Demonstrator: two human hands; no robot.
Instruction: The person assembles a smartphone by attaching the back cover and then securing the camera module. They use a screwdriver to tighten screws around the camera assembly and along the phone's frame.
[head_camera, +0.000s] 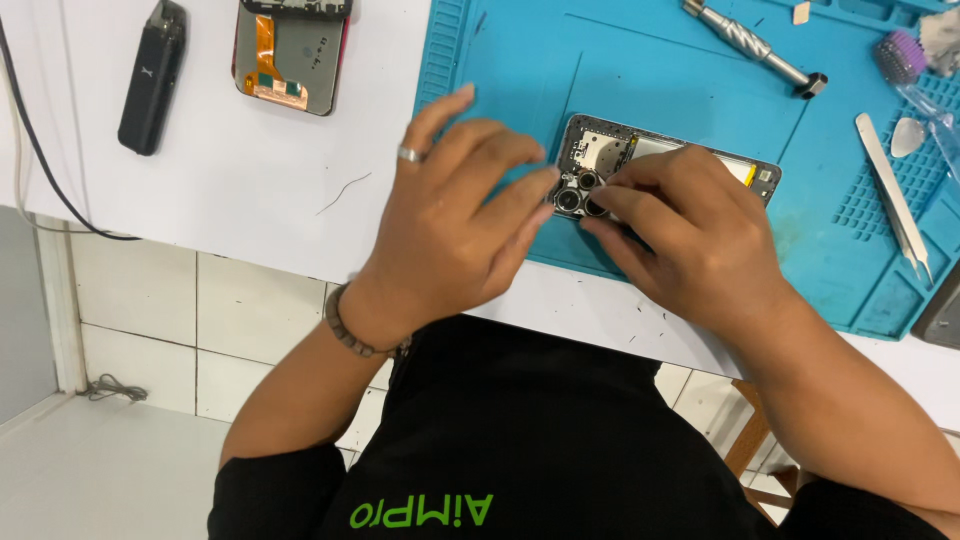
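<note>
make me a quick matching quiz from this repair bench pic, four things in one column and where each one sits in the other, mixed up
Things
1. opened phone
2. metal tweezers
3. screwdriver
4. black pod-shaped device

Places
A. far left of the white table
B. right side of the blue mat
C. under both hands, left hand and right hand
D. top of the blue mat

Pairs: 1-C, 2-B, 3-D, 4-A
</note>
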